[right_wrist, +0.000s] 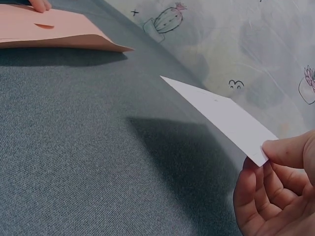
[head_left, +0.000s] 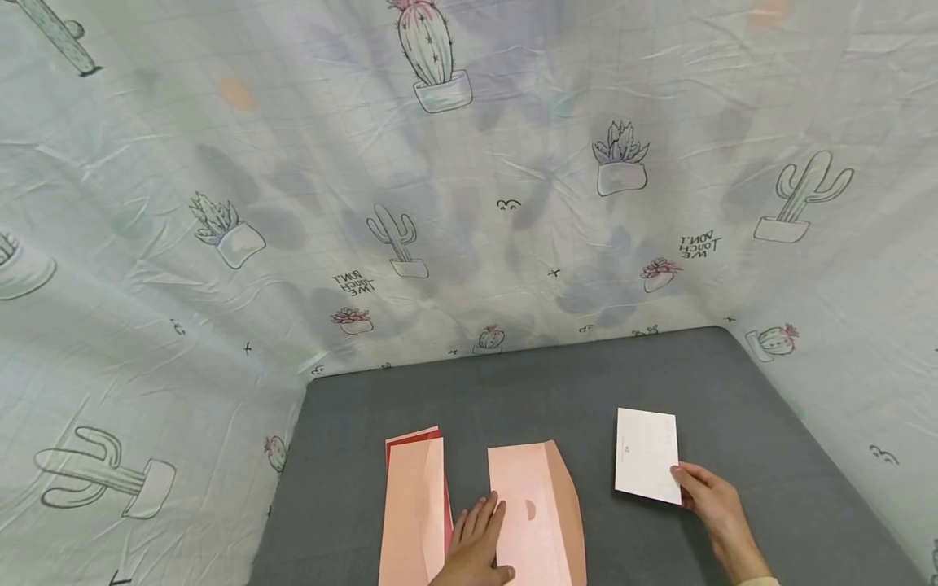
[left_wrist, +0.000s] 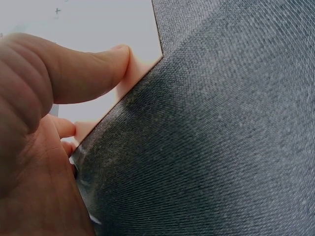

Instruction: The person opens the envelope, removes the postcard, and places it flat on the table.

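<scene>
My right hand (head_left: 716,505) pinches a white postcard (head_left: 646,452) by its near right corner. In the right wrist view that postcard (right_wrist: 224,115) is tilted above the table, its shadow below, with the thumb on top and fingers underneath. My left hand (head_left: 475,547) rests on the left side of a pink envelope (head_left: 519,476), fingers nearly straight. The envelope's flap (head_left: 566,496) stands out along its right side. Up close in the left wrist view, the left thumb (left_wrist: 88,73) lies over the envelope's corner; the other fingertips are mostly hidden.
Left of that hand lies another pink envelope (head_left: 409,496) with a red piece (head_left: 449,509) showing beneath it. Everything lies on a dark grey cloth-covered table (head_left: 542,391). Pale curtains (head_left: 469,163) printed with cacti surround the table at the back and sides.
</scene>
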`<state>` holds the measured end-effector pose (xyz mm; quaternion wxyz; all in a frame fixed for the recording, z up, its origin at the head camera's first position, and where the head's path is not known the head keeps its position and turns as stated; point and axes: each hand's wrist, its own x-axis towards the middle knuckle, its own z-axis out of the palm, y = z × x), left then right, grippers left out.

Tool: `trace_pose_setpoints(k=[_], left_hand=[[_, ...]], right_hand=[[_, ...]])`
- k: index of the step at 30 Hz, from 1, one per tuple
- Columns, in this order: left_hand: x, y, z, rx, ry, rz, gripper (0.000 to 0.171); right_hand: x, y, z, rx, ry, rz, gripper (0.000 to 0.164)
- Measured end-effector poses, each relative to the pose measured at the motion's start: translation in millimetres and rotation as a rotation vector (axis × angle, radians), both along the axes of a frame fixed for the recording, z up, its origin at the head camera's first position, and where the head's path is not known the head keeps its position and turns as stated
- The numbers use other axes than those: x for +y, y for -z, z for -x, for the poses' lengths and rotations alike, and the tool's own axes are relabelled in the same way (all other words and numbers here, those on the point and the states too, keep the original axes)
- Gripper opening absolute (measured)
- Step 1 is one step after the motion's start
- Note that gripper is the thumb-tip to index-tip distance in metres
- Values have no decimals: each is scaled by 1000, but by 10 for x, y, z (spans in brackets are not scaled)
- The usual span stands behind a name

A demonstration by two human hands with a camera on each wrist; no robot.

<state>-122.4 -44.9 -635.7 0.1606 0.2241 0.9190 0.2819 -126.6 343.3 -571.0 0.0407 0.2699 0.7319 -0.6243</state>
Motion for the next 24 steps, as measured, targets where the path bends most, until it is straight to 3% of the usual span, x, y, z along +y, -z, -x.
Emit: trace_pose_setpoints(k=[3, 7, 13, 20, 24], left_hand=[[-12, -21, -4, -7, 3, -18, 100], [-20, -18, -1, 1, 15, -18, 99], [9, -11, 5, -5, 5, 41, 98], [31, -148, 16, -41, 10, 95, 99], [17, -118, 14, -27, 13, 74, 99]], right_hand=[[20, 33, -11, -8, -6, -11, 17], [45, 91, -10, -25, -20, -62, 32], [53, 153, 5, -36, -44, -126, 49], [11, 139, -26, -46, -35, -193, 51], [-3, 207, -28, -43, -6, -303, 46]])
